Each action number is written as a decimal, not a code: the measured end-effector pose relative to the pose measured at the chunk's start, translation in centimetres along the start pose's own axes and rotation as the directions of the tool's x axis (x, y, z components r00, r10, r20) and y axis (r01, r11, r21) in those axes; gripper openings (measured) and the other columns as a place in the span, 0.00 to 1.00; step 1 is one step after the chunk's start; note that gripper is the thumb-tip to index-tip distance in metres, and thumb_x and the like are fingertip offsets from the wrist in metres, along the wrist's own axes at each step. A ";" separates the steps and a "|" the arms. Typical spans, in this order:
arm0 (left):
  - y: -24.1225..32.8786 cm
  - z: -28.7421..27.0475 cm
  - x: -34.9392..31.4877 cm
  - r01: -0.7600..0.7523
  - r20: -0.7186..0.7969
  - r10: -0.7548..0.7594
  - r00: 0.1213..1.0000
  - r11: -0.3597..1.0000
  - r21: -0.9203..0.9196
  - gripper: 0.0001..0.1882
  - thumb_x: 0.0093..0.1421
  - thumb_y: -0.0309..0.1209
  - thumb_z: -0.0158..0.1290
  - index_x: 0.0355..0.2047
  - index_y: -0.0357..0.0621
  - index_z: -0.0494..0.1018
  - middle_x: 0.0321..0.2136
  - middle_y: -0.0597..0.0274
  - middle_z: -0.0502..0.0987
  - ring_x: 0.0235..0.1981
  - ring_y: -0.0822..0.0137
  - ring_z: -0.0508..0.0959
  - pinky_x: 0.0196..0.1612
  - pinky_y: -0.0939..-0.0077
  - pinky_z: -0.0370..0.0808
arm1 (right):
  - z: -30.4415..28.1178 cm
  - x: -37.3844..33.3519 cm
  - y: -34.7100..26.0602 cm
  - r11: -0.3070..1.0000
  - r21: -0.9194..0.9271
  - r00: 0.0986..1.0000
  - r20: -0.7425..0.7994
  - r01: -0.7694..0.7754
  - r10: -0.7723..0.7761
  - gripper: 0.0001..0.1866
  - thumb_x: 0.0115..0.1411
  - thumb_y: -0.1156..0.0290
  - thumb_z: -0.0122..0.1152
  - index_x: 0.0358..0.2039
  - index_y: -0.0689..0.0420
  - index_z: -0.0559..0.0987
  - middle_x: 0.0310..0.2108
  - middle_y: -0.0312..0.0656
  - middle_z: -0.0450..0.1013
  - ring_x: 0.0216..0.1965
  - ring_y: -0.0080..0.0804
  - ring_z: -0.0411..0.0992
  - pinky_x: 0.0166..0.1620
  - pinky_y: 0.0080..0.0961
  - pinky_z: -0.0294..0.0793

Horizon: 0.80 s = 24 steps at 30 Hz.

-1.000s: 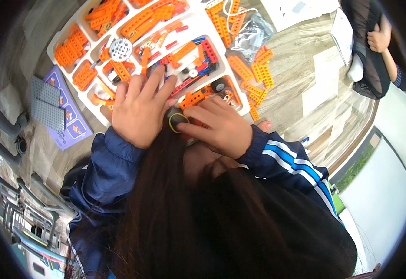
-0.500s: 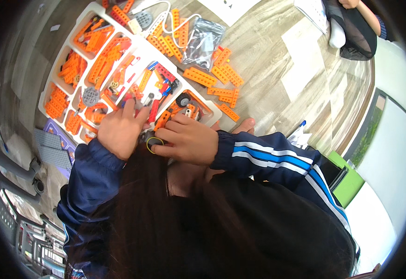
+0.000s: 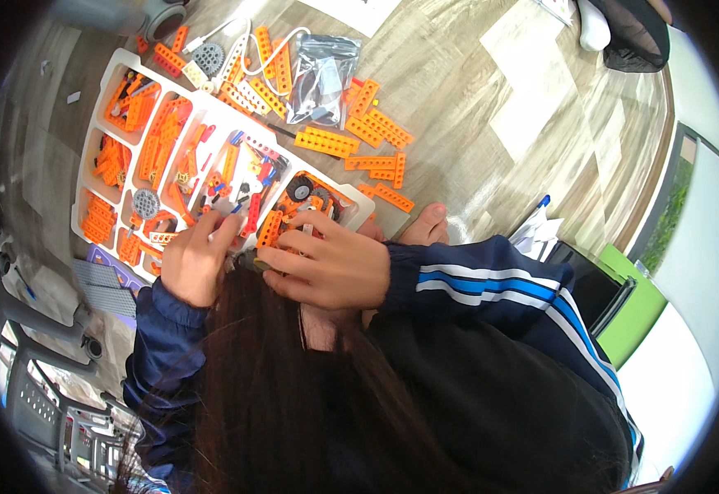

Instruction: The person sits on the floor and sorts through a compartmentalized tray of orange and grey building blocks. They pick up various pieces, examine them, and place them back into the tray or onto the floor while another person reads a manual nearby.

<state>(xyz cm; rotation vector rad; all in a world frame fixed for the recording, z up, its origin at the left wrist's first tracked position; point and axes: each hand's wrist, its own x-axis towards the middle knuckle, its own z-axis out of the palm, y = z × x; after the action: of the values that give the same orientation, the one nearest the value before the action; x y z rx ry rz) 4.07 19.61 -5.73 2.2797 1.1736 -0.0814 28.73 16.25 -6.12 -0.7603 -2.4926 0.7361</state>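
While both hands meet over the near edge of the one white sorting tray (image 3: 88, 177), the right hand (image 3: 330, 267) pinches a small dark round part (image 3: 248, 262) between thumb and fingers. Just beside it, the left hand (image 3: 195, 259) curls, grip unclear. Beyond lie two black wheels (image 3: 310, 193) and one clear bag (image 3: 322, 78).

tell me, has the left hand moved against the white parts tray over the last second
Yes. The left hand has slid off the tray's middle compartments to its near edge, closer to the person, beside the right hand.
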 end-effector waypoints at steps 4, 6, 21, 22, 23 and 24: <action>0.1 0.4 -1.3 -0.019 -0.114 0.016 0.993 0.999 -0.031 0.25 0.47 0.17 0.58 0.49 0.39 0.75 0.45 0.47 0.77 0.33 0.49 0.81 0.36 0.62 0.79 | -3.1 -1.7 3.3 0.998 0.054 0.996 -0.083 -0.039 0.043 0.16 0.54 0.70 0.61 0.45 0.51 0.81 0.53 0.41 0.71 0.51 0.38 0.70 0.54 0.42 0.67; 0.1 0.7 -1.9 0.005 -0.185 -0.023 0.983 0.995 -0.096 0.26 0.45 0.16 0.59 0.48 0.39 0.76 0.45 0.47 0.78 0.35 0.48 0.81 0.38 0.62 0.79 | -4.4 -2.2 6.3 0.980 -0.079 0.983 -0.031 -0.184 0.182 0.18 0.54 0.69 0.60 0.47 0.52 0.78 0.52 0.44 0.71 0.47 0.43 0.72 0.49 0.43 0.69; 2.5 4.8 -5.1 0.290 -0.469 -0.395 0.790 0.915 -0.282 0.19 0.52 0.16 0.62 0.46 0.41 0.78 0.45 0.51 0.77 0.43 0.54 0.79 0.45 0.65 0.77 | -5.2 -1.0 13.7 0.888 -0.252 0.922 -0.138 -0.386 0.362 0.33 0.53 0.51 0.70 0.60 0.38 0.74 0.66 0.45 0.59 0.60 0.48 0.63 0.58 0.44 0.64; 2.5 4.7 -5.1 0.290 -0.473 -0.389 0.791 0.918 -0.271 0.20 0.52 0.16 0.62 0.46 0.42 0.78 0.46 0.52 0.77 0.43 0.55 0.79 0.44 0.65 0.77 | -5.0 -1.0 13.4 0.885 -0.249 0.919 -0.143 -0.392 0.367 0.33 0.52 0.52 0.70 0.60 0.38 0.74 0.66 0.45 0.60 0.59 0.48 0.63 0.58 0.43 0.64; 2.6 4.5 -5.2 0.270 -0.492 -0.367 0.790 0.928 -0.258 0.20 0.52 0.16 0.63 0.46 0.42 0.79 0.47 0.52 0.76 0.42 0.55 0.79 0.44 0.66 0.77 | -4.9 -0.9 13.2 0.885 -0.251 0.919 -0.150 -0.393 0.366 0.33 0.52 0.52 0.71 0.60 0.38 0.75 0.65 0.44 0.61 0.58 0.47 0.64 0.57 0.42 0.64; 2.8 4.2 -5.4 0.323 -0.437 -0.421 0.795 0.903 -0.283 0.21 0.51 0.17 0.62 0.47 0.43 0.79 0.48 0.52 0.76 0.42 0.56 0.79 0.45 0.66 0.77 | -4.8 -0.9 13.1 0.887 -0.210 0.910 -0.140 -0.412 0.390 0.33 0.52 0.53 0.71 0.59 0.37 0.75 0.65 0.44 0.61 0.58 0.46 0.64 0.57 0.42 0.63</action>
<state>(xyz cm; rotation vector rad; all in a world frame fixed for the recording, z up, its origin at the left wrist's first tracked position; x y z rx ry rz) 3.76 12.28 -6.32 1.9120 1.8016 0.4740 36.96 26.73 -10.45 -1.3958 -2.3860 0.5215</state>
